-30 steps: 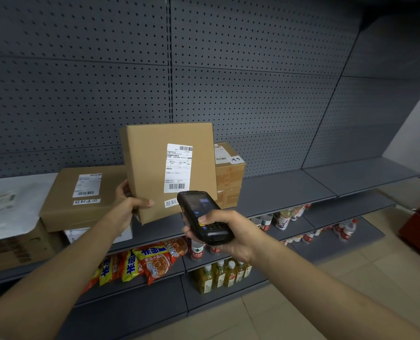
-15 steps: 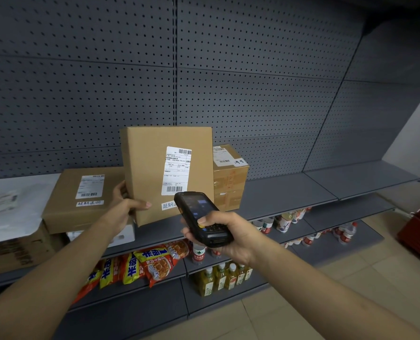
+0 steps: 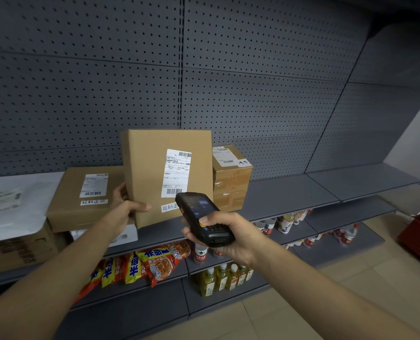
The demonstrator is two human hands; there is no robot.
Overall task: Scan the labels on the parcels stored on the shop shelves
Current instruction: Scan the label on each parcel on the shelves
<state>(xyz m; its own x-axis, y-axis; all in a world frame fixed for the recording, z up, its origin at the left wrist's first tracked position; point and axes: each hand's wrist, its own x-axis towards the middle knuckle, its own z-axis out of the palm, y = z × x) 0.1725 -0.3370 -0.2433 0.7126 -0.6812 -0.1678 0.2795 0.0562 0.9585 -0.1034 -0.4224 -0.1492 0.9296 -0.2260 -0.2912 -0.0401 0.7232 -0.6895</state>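
Two hands were busy: left hand held the cardboard parcel upright, right hand gripped the scanner. A tilted parcel might spoil the scan.

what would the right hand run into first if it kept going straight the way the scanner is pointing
Most likely the upright cardboard parcel that the left hand steadies: the right hand aims the handheld scanner up and forward at its shipping label. The depth between them is unclear from this one view.
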